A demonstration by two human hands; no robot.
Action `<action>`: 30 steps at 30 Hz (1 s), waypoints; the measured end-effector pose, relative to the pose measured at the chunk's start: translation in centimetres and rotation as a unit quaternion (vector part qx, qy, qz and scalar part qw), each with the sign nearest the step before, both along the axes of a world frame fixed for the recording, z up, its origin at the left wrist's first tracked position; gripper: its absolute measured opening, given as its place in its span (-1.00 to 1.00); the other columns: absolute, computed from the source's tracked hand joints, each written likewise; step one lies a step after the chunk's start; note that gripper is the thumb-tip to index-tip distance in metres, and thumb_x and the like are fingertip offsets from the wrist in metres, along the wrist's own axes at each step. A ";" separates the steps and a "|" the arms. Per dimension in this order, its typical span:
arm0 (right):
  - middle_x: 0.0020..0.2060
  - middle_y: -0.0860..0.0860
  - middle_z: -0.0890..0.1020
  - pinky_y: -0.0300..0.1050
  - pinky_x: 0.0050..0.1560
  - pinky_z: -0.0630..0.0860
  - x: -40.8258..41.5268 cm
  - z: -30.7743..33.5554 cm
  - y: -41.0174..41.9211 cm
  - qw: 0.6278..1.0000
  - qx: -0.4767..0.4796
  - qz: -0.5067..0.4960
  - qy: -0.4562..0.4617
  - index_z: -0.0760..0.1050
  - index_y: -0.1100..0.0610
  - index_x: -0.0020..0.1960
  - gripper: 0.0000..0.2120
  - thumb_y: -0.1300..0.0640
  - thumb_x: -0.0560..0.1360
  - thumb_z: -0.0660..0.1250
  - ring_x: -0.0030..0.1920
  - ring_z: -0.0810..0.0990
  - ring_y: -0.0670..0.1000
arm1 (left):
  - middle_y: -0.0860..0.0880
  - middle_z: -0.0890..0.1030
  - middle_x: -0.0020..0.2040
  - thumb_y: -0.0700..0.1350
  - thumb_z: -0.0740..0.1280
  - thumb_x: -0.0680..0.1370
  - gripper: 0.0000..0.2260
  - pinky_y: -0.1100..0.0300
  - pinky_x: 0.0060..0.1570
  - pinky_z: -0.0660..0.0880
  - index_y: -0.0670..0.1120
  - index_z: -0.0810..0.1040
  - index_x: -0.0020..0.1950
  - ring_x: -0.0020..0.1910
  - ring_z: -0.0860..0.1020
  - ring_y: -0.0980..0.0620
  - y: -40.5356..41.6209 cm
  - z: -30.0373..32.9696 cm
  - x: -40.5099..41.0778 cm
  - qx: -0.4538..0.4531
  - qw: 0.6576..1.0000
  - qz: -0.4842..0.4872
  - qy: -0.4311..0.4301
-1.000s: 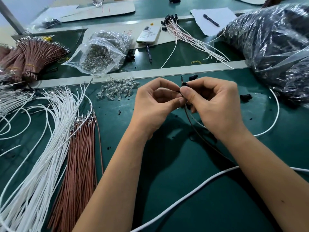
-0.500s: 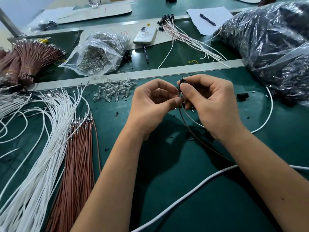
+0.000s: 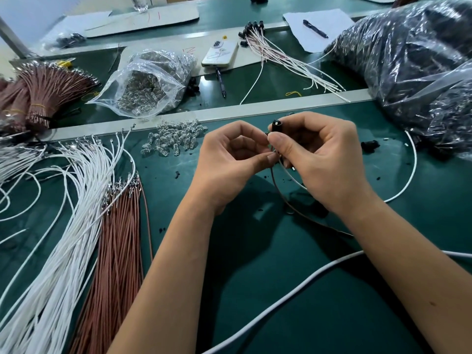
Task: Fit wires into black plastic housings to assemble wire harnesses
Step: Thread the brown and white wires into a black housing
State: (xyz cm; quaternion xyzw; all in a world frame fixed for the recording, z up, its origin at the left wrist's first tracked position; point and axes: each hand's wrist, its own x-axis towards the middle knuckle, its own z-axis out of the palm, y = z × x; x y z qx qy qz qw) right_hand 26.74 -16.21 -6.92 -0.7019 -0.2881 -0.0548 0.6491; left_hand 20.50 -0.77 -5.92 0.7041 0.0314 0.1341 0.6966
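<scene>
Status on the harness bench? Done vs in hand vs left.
Done: one batch of finished harnesses lies on the far bench, black ends fitted. In hand: the right hand pinches a black housing while the left hand pinches a wire at its underside; a brown wire trails down from it. Left: big piles of loose white wires and brown wires, plus a full bag of housings. Mostly ahead.

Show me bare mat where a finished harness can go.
Bare mat lies between the forearms, bordered by the brown wires and thick white cable. Crowded: white wires at left, black bag at right.
</scene>
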 end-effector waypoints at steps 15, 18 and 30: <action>-0.08 0.16 0.65 -0.16 -0.13 0.60 -0.6 0.7 0.2 0.992 0.043 0.072 -0.099 0.66 0.25 0.06 -0.82 0.37 0.48 0.53 -0.18 0.66 0.03 | -0.06 0.65 -0.30 -0.36 0.51 0.41 -0.83 -0.21 -0.17 0.56 -0.11 0.63 -0.21 -0.27 0.60 -0.08 0.0 0.2 0.1 0.048 0.997 0.026 -0.061; -0.07 0.16 0.65 -0.13 -0.10 0.61 -0.6 0.6 0.3 0.990 0.039 0.072 -0.110 0.67 0.26 0.07 -0.82 0.37 0.47 0.54 -0.14 0.66 0.08 | -0.04 0.65 -0.29 -0.46 0.48 0.42 -0.79 -0.02 -0.15 0.57 -0.17 0.60 -0.22 -0.27 0.61 -0.02 0.1 0.3 0.1 0.036 0.997 0.026 -0.065; -0.06 0.11 0.66 -0.15 -0.01 0.60 -0.4 0.5 0.2 0.988 0.010 0.048 -0.143 0.69 0.23 0.09 -0.81 0.32 0.48 0.55 -0.06 0.67 0.01 | -0.12 0.61 -0.26 -0.49 0.47 0.41 -0.75 0.12 -0.14 0.58 -0.17 0.58 -0.20 -0.26 0.59 0.02 0.0 0.3 0.1 0.045 0.994 0.039 -0.088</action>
